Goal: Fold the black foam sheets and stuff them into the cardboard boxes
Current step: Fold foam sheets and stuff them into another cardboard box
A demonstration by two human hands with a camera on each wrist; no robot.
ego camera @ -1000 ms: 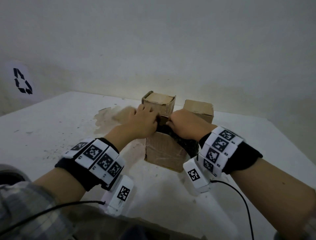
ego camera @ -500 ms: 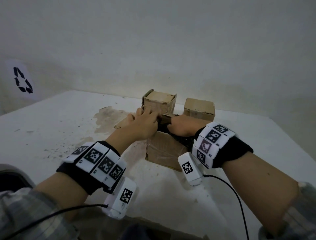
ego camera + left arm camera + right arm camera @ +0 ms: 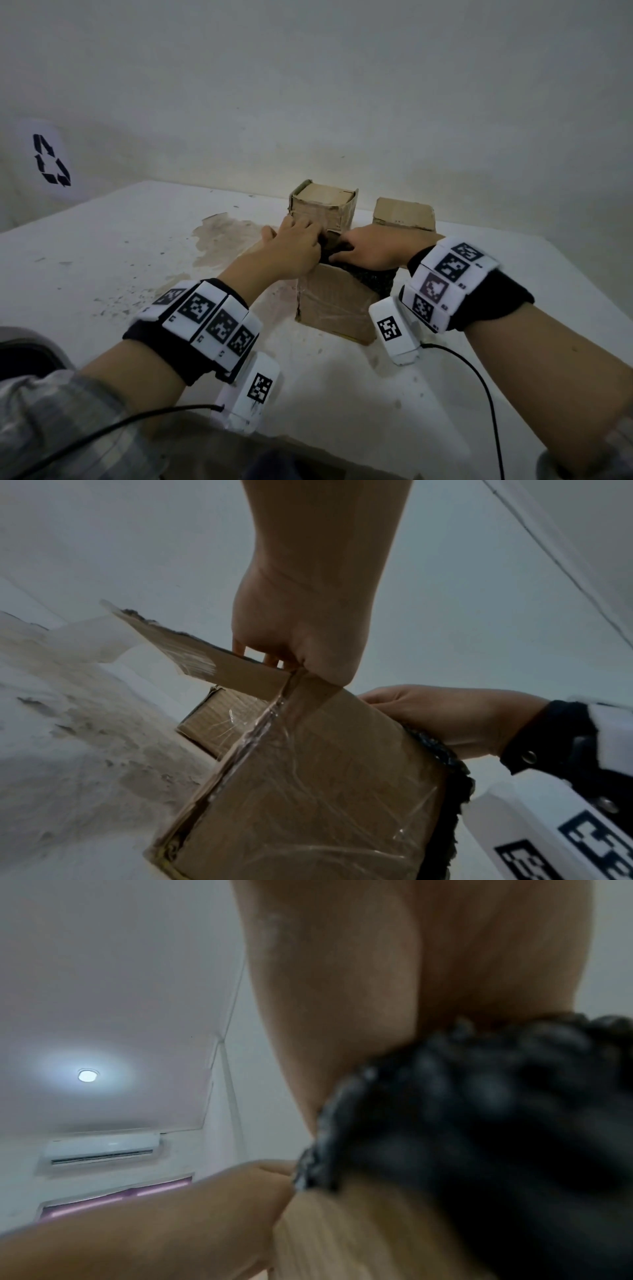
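Your right hand (image 3: 380,248) has sunk lower, palm flattening the foam (image 3: 373,277) into the box (image 3: 335,308); your left hand (image 3: 294,245) presses it too, though its grip stays hidden – nearly stuffed

On the table (image 3: 102,260) the near box (image 3: 335,308) stands in front, with two more boxes behind it: one (image 3: 323,207) just behind and slightly left, the other (image 3: 404,214) behind and to the right, apart from the first. Foam (image 3: 373,279) lies over the near box's top and hangs down its right side. The left hand (image 3: 291,243) and right hand (image 3: 373,248) are on top of it, side by side.
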